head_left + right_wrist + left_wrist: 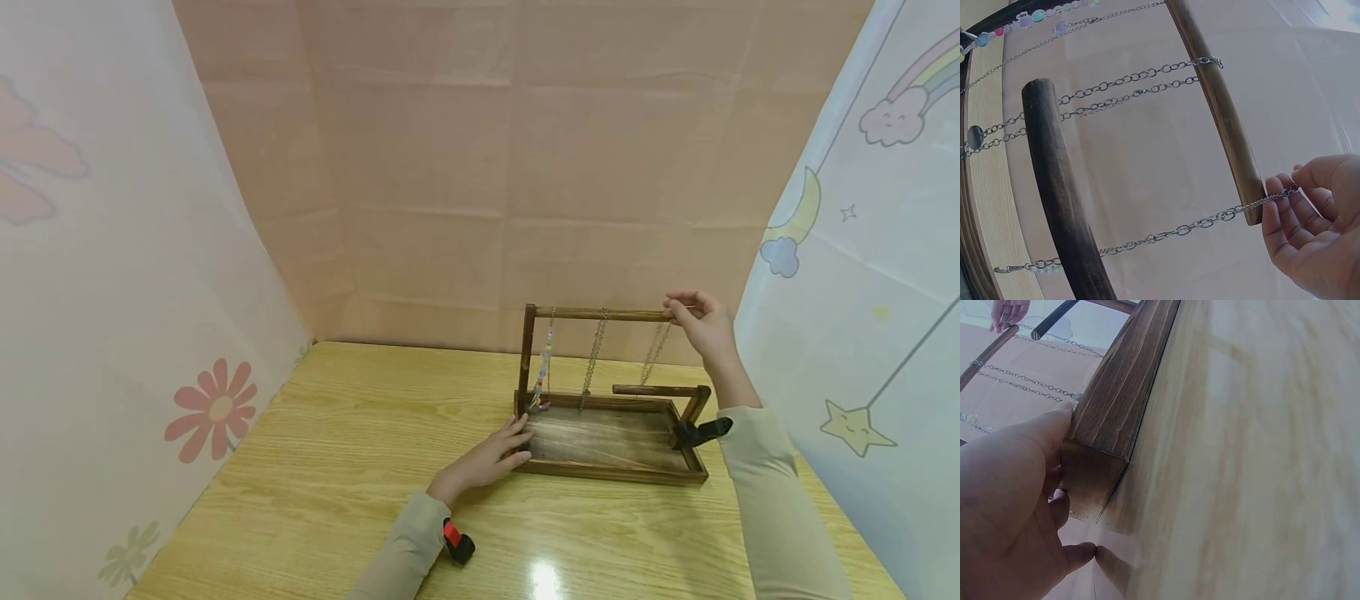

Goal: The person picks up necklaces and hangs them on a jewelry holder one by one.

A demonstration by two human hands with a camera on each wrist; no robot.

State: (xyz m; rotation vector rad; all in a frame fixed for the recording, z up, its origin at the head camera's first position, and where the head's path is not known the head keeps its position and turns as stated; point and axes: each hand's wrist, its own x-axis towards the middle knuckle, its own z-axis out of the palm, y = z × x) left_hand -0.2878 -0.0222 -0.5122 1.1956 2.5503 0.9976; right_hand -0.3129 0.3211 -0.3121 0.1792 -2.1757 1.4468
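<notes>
A dark wooden jewelry stand (600, 472) with a tray base stands on the table. My left hand (491, 458) holds its left front corner, thumb over the front rim (1124, 387) and fingers against the end wall. At the free right end of the upper bar (573, 314), my right hand (705, 327) pinches the end of a silver chain necklace (1191, 228) between thumb and fingertips. The chain runs against the bar's end and hangs down past the lower bar (656, 390). A beaded necklace (548, 346) and another chain necklace (596, 354) hang from the upper bar.
The light wood table (360, 433) lies under the stand. A pinkish backdrop (420, 192) rises behind, and printed curtains (847, 333) close in both sides. Each wrist bears a black camera mount (459, 546). The lower bar juts out beneath the right hand.
</notes>
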